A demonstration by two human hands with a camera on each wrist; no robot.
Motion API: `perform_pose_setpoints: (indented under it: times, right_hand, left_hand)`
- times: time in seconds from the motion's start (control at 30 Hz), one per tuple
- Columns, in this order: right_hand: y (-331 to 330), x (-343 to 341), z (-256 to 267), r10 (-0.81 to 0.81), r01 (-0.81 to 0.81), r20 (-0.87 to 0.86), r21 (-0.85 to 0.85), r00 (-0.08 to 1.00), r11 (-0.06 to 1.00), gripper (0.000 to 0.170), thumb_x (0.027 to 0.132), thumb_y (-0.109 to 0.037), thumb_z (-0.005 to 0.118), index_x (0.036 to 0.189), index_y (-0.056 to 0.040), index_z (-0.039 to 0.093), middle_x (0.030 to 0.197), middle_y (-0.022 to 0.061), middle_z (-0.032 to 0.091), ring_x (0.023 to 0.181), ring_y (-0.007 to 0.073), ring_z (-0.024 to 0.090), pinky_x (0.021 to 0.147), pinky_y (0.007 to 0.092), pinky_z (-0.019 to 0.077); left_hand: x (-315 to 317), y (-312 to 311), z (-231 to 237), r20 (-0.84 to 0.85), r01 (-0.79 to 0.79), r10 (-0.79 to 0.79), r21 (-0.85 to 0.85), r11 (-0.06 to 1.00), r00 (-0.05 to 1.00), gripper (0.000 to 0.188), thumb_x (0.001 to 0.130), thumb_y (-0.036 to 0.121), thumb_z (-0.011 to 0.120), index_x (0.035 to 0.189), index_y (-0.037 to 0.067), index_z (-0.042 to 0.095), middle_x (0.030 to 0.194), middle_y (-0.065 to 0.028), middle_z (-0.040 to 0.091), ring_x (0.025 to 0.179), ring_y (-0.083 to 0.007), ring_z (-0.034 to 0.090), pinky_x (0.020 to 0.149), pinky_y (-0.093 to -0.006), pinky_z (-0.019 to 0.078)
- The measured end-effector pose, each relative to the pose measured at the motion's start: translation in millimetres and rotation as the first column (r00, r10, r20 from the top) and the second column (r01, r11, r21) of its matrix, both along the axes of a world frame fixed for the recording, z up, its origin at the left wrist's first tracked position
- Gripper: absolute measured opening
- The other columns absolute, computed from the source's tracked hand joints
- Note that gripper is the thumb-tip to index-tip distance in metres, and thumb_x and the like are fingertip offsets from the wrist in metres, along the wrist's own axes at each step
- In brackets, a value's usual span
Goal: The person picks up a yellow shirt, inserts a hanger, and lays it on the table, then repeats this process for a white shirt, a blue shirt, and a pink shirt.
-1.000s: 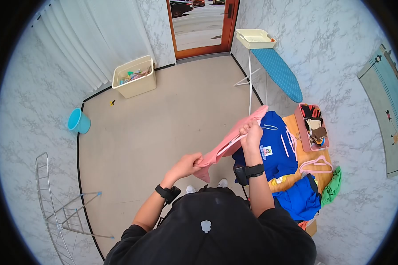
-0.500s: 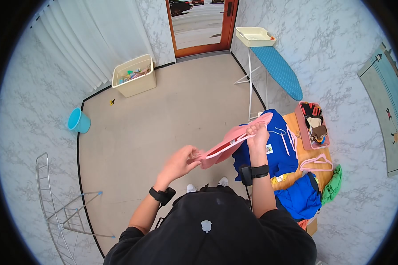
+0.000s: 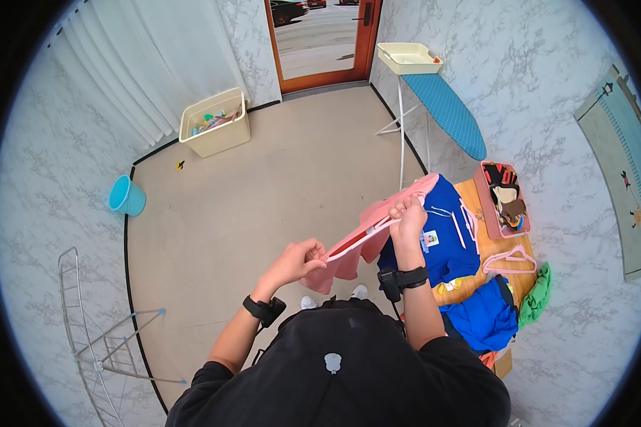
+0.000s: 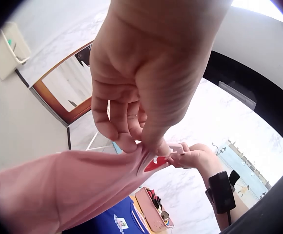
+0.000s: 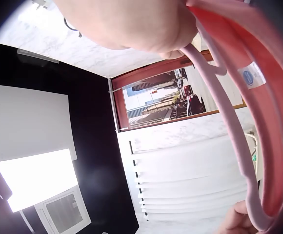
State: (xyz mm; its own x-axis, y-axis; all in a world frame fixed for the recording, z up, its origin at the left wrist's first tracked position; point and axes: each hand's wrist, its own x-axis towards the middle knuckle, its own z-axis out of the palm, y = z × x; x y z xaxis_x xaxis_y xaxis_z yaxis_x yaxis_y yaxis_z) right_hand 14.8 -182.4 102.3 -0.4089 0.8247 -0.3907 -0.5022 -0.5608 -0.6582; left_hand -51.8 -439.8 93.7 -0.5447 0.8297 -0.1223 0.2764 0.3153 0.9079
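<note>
A pink garment point(image 3: 363, 249), likely a shirt, hangs on a pale pink clothes hanger point(image 5: 224, 114) in front of the body. My right hand point(image 3: 408, 219) grips the hanger near its metal hook, which sticks out to the right in the head view. With thumb and fingertips, my left hand point(image 4: 136, 92) pinches the garment's edge at the hanger's other end. The neck opening gapes along the hanger bar, and a white label point(image 5: 252, 75) shows on the red inner side in the right wrist view.
To the right, a wooden table point(image 3: 488, 238) bears blue clothes point(image 3: 449, 245), pink hangers point(image 3: 509, 261), a green cloth point(image 3: 535, 295) and a pink box point(image 3: 489, 206). Behind it stands an ironing board point(image 3: 445, 114). A metal drying rack point(image 3: 96, 349) is at the left.
My left hand let go of the garment's lower edge, opened, and now pinches at the hanger's end. The garment's fabric hangs lower there. My right hand keeps its grip on the hanger, shifting slightly.
</note>
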Motion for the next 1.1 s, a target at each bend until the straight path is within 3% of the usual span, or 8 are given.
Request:
perform_pose_setpoints:
  times: [0.33,0.43,0.6,0.73,0.8,0.87,0.97,1.1]
  right_hand:
    - [-23,-11,-27,-0.145,0.133,0.06,0.173,0.988,0.976,0.022,0.1,-0.021,0.048,0.081,-0.0135,0.038,0.057,-0.0045,0.034,0.042,0.0064,0.031,0.037,0.0231,0.0274]
    - [-32,-11,-28,-0.017,0.014,0.021,0.16,1.0,0.987,0.023,0.1,-0.021,0.049,0.082,-0.0131,0.037,0.06,-0.0027,0.036,0.045,0.0074,0.031,0.039,0.0234,0.028]
    - [-48,-17,-26,0.075,-0.064,-0.082,0.129,0.994,0.99,0.013,0.094,-0.005,0.043,0.091,-0.0127,0.033,0.07,0.0016,0.04,0.049,0.009,0.036,0.042,0.0244,0.0343]
    - [-59,-18,-28,0.176,-0.17,-0.026,0.154,0.984,0.973,0.008,0.097,-0.011,0.047,0.096,-0.0106,0.039,0.079,0.0027,0.046,0.061,0.0107,0.047,0.054,0.0267,0.0458]
    - [-45,-11,-29,0.582,-0.579,0.083,0.279,0.809,0.766,0.014,0.098,-0.016,0.054,0.107,-0.0082,0.048,0.092,0.0057,0.053,0.073,0.0122,0.056,0.059,0.0279,0.05]
    - [-29,4,-26,0.664,-0.686,0.19,0.306,0.723,0.66,0.031,0.096,-0.02,0.058,0.123,-0.007,0.048,0.099,0.0083,0.061,0.086,0.0153,0.064,0.068,0.0288,0.0536]
    - [-9,16,-36,-0.042,-0.499,0.552,0.781,0.833,0.375,0.027,0.091,-0.015,0.064,0.113,-0.0015,0.058,0.082,0.0066,0.063,0.076,0.0128,0.063,0.066,0.0259,0.0515]
    - [22,33,-41,-0.296,-0.455,0.56,0.817,0.774,0.355,0.047,0.086,-0.006,0.063,0.13,-0.0004,0.045,0.112,0.0148,0.056,0.089,0.0214,0.059,0.066,0.0305,0.0532]
  left_hand:
    - [7,11,31,-0.042,0.149,-0.157,-0.148,0.978,0.987,0.021,0.085,0.021,0.069,0.09,0.003,0.058,0.076,-0.0109,0.062,0.068,-0.0266,0.06,0.063,-0.0363,0.0458]
    - [16,21,19,-0.34,0.073,-0.02,0.143,0.987,0.94,0.021,0.083,0.022,0.068,0.094,0.008,0.057,0.097,-0.0119,0.057,0.097,-0.0329,0.054,0.084,-0.0434,0.042]
    - [10,25,-17,-0.434,0.031,-0.044,-0.037,0.999,0.9,0.023,0.089,0.028,0.06,0.096,0.006,0.059,0.091,-0.0134,0.062,0.088,-0.0349,0.059,0.076,-0.0431,0.0456]
    - [10,21,-29,-0.235,-0.073,0.072,0.004,0.997,0.969,0.033,0.097,0.035,0.05,0.103,0.005,0.064,0.087,-0.0157,0.068,0.079,-0.0368,0.063,0.069,-0.0419,0.0491]
    - [3,13,-18,-0.193,-0.149,0.151,0.027,0.989,0.97,0.034,0.098,0.035,0.05,0.102,0.005,0.066,0.085,-0.0147,0.068,0.076,-0.0323,0.065,0.068,-0.039,0.0496]
    - [-6,0,-3,-0.147,-0.219,0.224,0.049,0.974,0.963,0.035,0.098,0.034,0.05,0.101,0.005,0.068,0.083,-0.0137,0.069,0.074,-0.0278,0.066,0.067,-0.036,0.0501]
    - [-22,-28,15,0.011,-0.28,0.28,0.023,0.96,0.96,0.035,0.099,0.031,0.05,0.092,0.003,0.069,0.076,-0.0074,0.069,0.069,-0.0139,0.062,0.067,-0.029,0.0491]
    - [-36,-59,20,0.107,-0.254,0.248,0.055,0.966,0.963,0.035,0.098,0.027,0.051,0.082,0.0,0.067,0.07,-0.0016,0.064,0.068,-0.0076,0.056,0.065,-0.0262,0.0471]
